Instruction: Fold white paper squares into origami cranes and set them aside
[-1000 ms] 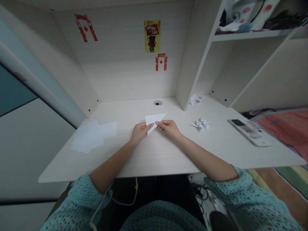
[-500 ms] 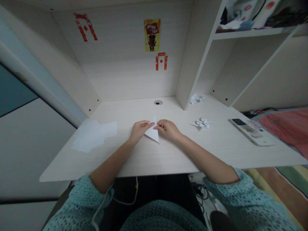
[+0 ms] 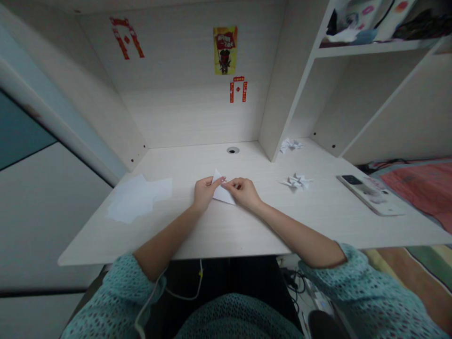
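A white piece of folded paper (image 3: 222, 195), triangular in outline, is held between my two hands just above the middle of the desk. My left hand (image 3: 205, 192) grips its left side, thumb on the near face. From the right, my right hand (image 3: 244, 190) pinches the edge, its fingertips close to my left thumb. Parts of the paper are covered by my fingers. Left of my hands lie several loose white paper sheets (image 3: 130, 200), overlapping. To the right sits a folded white paper piece (image 3: 296, 182) with many points, and a similar paper piece (image 3: 291, 145) stands farther back.
A phone (image 3: 369, 194) in a pale case lies on the right of the desk (image 3: 226, 235). An upright panel (image 3: 282, 84) divides the desk's back. Red cloth (image 3: 420, 183) is beyond the right edge. A white cable (image 3: 183, 297) hangs below the front edge.
The folded paper has turned between my hands, its upper tip shifting left and its lower right corner rising a little. My right hand has slid slightly left along it.
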`<state>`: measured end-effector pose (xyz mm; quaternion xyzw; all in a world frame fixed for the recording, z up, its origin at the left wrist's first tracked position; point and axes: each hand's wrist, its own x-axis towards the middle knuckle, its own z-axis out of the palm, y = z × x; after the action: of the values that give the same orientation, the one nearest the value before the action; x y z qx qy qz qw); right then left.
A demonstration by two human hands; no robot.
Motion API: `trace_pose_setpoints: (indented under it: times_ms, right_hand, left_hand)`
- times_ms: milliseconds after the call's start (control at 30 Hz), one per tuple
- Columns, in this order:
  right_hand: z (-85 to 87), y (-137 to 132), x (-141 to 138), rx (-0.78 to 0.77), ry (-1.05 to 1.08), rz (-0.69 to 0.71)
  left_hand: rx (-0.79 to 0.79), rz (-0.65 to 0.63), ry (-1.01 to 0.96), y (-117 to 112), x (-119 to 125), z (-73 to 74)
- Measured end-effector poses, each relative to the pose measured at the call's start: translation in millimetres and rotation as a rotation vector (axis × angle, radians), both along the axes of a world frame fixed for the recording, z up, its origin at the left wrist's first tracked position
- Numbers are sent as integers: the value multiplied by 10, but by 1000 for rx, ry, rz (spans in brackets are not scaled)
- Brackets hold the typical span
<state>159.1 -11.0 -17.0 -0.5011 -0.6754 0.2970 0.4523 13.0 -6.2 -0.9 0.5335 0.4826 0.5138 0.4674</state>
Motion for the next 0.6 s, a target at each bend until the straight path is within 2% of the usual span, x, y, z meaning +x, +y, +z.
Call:
trace_pose_setpoints:
  times_ms: [267,400,500,533,600]
  right_hand:
    - [16,-27,4,-82,48,52]
    - [-29,-39,69,-110,-32,78]
    - [-73,-12,114,-88,-118,100]
    - [-84,7,121,-80,-125,89]
    - [-93,49,128,-56,-80,37]
  left_hand:
    - [-27,74,-111,43,-49,54]
    - [-10,248,-256,245,-265,96]
    - [90,435,-403,394,-492,126]
    - [108,471,-412,421,-551,129]
    - [87,462,-373,436,-610,124]
